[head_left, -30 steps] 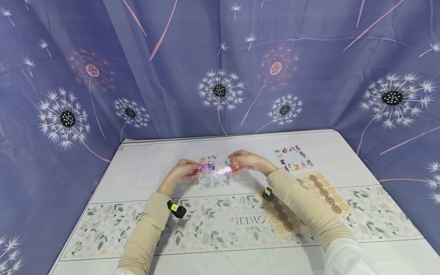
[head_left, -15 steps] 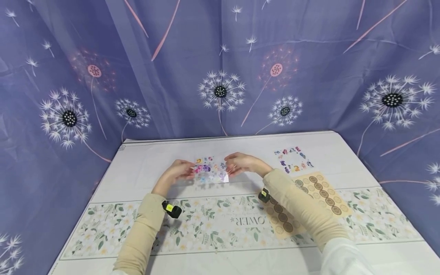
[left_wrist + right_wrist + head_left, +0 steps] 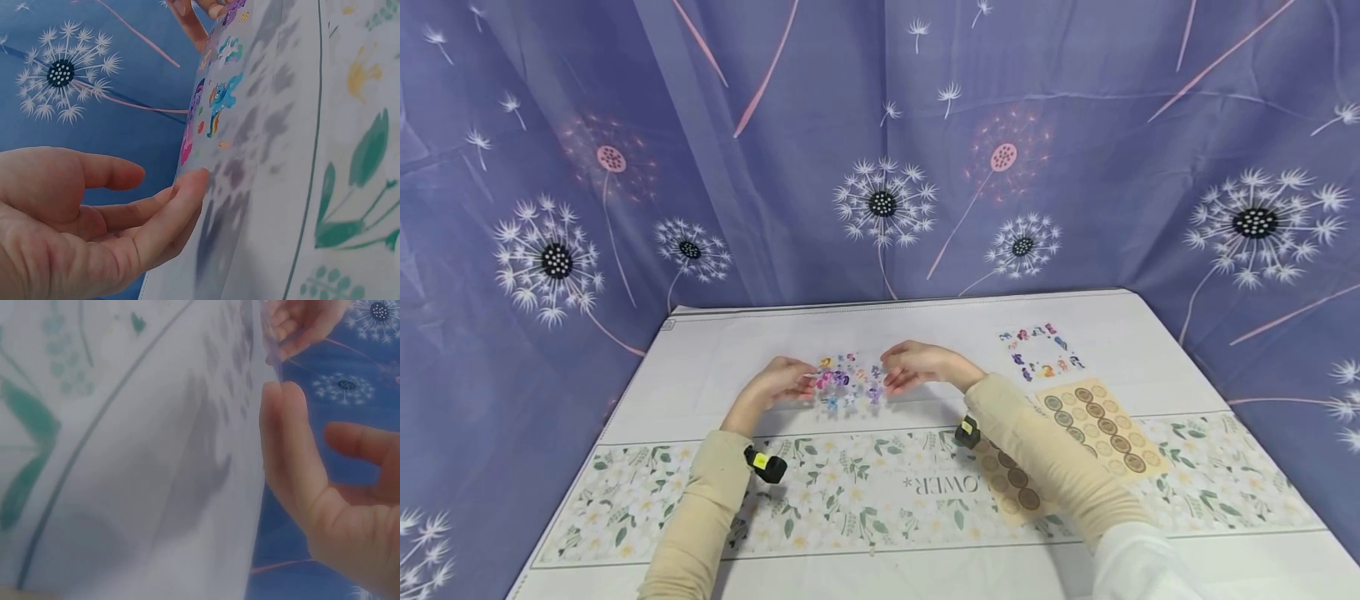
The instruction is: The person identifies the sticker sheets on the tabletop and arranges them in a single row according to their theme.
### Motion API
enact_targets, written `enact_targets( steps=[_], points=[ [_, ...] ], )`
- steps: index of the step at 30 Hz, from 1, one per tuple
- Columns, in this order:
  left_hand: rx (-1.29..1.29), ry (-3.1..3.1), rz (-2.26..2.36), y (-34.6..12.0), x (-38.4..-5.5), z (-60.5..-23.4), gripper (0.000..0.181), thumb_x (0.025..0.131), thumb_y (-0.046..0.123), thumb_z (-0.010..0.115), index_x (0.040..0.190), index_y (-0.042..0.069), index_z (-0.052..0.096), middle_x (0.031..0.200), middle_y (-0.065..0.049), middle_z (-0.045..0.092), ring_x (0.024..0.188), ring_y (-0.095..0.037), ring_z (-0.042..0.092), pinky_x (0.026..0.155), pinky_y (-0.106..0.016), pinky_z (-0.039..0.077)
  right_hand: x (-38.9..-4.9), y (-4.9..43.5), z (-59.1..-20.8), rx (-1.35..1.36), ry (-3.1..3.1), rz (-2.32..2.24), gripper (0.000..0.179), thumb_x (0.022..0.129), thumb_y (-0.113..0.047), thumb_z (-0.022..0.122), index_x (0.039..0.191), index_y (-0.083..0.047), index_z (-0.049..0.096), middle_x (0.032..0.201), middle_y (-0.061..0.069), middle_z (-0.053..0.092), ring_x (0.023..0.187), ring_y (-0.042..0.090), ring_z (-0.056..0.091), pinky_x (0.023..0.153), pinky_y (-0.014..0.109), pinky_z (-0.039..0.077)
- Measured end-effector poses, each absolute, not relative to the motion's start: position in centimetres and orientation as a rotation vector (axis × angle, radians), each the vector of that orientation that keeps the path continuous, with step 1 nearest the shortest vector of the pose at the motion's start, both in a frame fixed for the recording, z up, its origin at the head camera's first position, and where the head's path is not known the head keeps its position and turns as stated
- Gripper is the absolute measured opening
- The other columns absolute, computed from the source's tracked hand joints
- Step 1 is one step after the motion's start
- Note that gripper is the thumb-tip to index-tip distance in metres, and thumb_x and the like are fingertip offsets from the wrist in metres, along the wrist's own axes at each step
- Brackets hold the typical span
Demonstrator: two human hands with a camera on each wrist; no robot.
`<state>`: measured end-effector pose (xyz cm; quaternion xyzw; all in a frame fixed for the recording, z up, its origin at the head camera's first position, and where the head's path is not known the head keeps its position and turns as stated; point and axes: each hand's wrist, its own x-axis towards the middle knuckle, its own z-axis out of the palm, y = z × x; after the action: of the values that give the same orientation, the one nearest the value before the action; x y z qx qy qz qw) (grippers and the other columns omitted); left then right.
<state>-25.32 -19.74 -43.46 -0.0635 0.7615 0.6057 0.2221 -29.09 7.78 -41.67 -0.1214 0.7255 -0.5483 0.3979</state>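
A clear sticker sheet [image 3: 844,381] with small colourful ponies hangs low over the white part of the table, its spotty shadow just below. My left hand [image 3: 781,380] pinches its left edge between fingertips. The right hand [image 3: 919,367] pinches the opposite edge. In the left wrist view, the sheet [image 3: 222,100] is seen nearly edge-on, and the left hand [image 3: 119,219] has its fingertips right at the near edge. In the right wrist view, two fingertips of the right hand [image 3: 331,500] lie together at the sheet's edge; most of the sheet is out of sight there.
To the right lies another clear sticker sheet [image 3: 1041,350], its ponies set in a square ring. Nearer, tan paper [image 3: 1105,433] with rows of round brown seals is partly hidden under the right sleeve [image 3: 1045,450]. A floral strip [image 3: 820,508] crosses the table; a dandelion curtain [image 3: 775,208] stands behind.
Both hands have shifted left and slightly nearer with the sticker sheet between them. The bright glare on the sheet is gone as its tilt changed. The other sheets stay put.
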Motion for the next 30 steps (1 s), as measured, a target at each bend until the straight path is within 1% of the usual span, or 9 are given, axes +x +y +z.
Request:
enact_targets(
  steps=[5,12,16,20,25,30],
  points=[
    [-0.163,2.114,1.654,-20.2,-25.3,-43.6,0.044,0.099,0.008,0.043,0.134,-0.019,0.040,0.085,-0.006,0.059,0.069,-0.011,0.062,0.071,-0.023,0.062,-29.0,7.3,-41.7,-0.310,1.833,-1.370,0.052,0.101,-0.010,0.038,0.145,0.012,0.023,0.091,0.013,0.062,0.077,0.015,0.066,0.087,0.033,0.060],
    [-0.170,2.117,1.640,-20.8,-24.7,-43.2,0.047,0.099,0.009,0.042,0.135,-0.020,0.036,0.088,-0.009,0.056,0.069,-0.011,0.062,0.074,-0.026,0.062,-29.1,6.4,-42.2,-0.291,1.835,-1.368,0.053,0.100,-0.009,0.041,0.146,0.011,0.023,0.087,0.012,0.063,0.074,0.015,0.066,0.081,0.031,0.062],
    [-0.161,2.112,1.629,-21.2,-24.5,-43.4,0.046,0.100,0.009,0.042,0.134,-0.021,0.036,0.086,-0.009,0.057,0.069,-0.011,0.064,0.075,-0.026,0.062,-28.9,5.9,-42.4,-0.278,1.844,-1.360,0.054,0.100,-0.009,0.042,0.146,0.011,0.023,0.086,0.012,0.063,0.073,0.015,0.066,0.080,0.030,0.062],
    [-0.158,2.122,1.620,-21.7,-24.4,-43.4,0.046,0.100,0.010,0.041,0.134,-0.021,0.034,0.085,-0.009,0.059,0.069,-0.012,0.065,0.074,-0.026,0.062,-28.9,5.5,-42.6,-0.273,1.849,-1.350,0.054,0.099,-0.009,0.043,0.145,0.011,0.025,0.087,0.012,0.064,0.076,0.016,0.065,0.084,0.032,0.061],
    [-0.167,2.129,1.614,-22.1,-24.4,-43.0,0.047,0.101,0.010,0.040,0.136,-0.020,0.033,0.087,-0.011,0.061,0.070,-0.011,0.066,0.074,-0.026,0.062,-28.9,5.0,-42.8,-0.261,1.842,-1.345,0.055,0.099,-0.009,0.043,0.146,0.011,0.024,0.088,0.012,0.064,0.079,0.017,0.065,0.090,0.034,0.059],
    [-0.175,2.128,1.598,-22.3,-24.1,-43.0,0.047,0.100,0.009,0.039,0.136,-0.021,0.033,0.090,-0.012,0.061,0.071,-0.011,0.065,0.076,-0.027,0.062,-28.9,4.6,-43.0,-0.248,1.841,-1.348,0.056,0.098,-0.009,0.044,0.146,0.012,0.023,0.091,0.015,0.065,0.078,0.018,0.065,0.089,0.034,0.060]
  ],
)
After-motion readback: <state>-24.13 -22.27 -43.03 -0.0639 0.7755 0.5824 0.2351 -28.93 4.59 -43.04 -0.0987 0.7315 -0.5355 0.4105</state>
